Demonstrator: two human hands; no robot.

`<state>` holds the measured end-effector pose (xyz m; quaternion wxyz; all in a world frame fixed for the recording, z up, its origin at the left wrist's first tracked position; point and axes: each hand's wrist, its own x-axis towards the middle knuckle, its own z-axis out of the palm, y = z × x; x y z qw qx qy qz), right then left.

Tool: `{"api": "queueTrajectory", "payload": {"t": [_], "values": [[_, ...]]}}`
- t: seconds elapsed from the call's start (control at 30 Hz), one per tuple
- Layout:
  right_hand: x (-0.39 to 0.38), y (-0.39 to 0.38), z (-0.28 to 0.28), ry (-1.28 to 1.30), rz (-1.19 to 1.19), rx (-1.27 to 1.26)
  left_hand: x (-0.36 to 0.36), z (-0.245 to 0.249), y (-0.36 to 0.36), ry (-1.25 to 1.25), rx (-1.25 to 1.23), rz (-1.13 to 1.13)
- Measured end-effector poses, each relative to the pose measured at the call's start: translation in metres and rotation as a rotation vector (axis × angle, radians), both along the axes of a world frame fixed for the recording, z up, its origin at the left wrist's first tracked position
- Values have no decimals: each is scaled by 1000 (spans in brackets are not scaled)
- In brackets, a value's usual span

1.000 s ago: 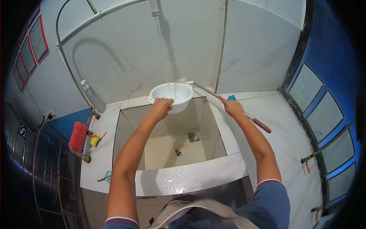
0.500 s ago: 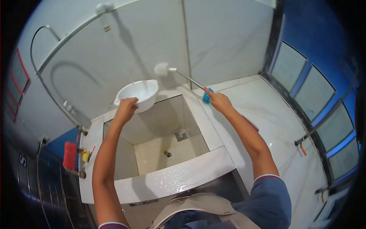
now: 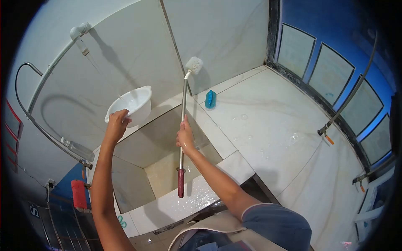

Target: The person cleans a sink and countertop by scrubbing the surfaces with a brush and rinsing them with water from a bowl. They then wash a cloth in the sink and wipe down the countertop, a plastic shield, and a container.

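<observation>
My left hand (image 3: 117, 124) pinches the near rim of a white plastic basin (image 3: 141, 102), which tilts over the back left of the sink (image 3: 138, 146). Across the sink, my right hand (image 3: 185, 136) is closed around the metal shaft of a long-handled toilet brush (image 3: 184, 96). Its round white bristle head points up and away, near the wall. The dark red grip hangs below my hand, above the sink's front ledge. A blue hand-held scrub brush (image 3: 210, 99) lies on the tiled counter, right of the toilet brush.
A tap (image 3: 86, 51) on the wall pipe has a thin stream below it. At left are a clear bottle (image 3: 79, 149) and a red roll-shaped object (image 3: 78, 194). Wet spots mark the tiled counter (image 3: 259, 121). A valve with an orange handle (image 3: 326, 133) stands at right.
My right hand has swung the toilet brush from a slant to nearly upright over the sink. The blue scrub brush is now uncovered. My left hand still holds the basin. The view has shifted right.
</observation>
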<state>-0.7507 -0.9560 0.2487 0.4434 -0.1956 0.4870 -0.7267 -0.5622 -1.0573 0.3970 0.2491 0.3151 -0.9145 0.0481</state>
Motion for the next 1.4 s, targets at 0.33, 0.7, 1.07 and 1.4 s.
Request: {"api": "queueTrajectory", "payload": {"t": [0.33,0.7,1.07,1.4], "values": [[-14,-13,5,-136,-43,-27,17,6,3,-48,-44,-26],[-63,-30,-12,16,-95,30,47,23,20,-35,-115,-37],[-108,39,7,153,131,49,-152,135,-36,-710,172,-100],[-221,-90,14,1101,-805,-402,-204,259,-21,73,247,-90]]}}
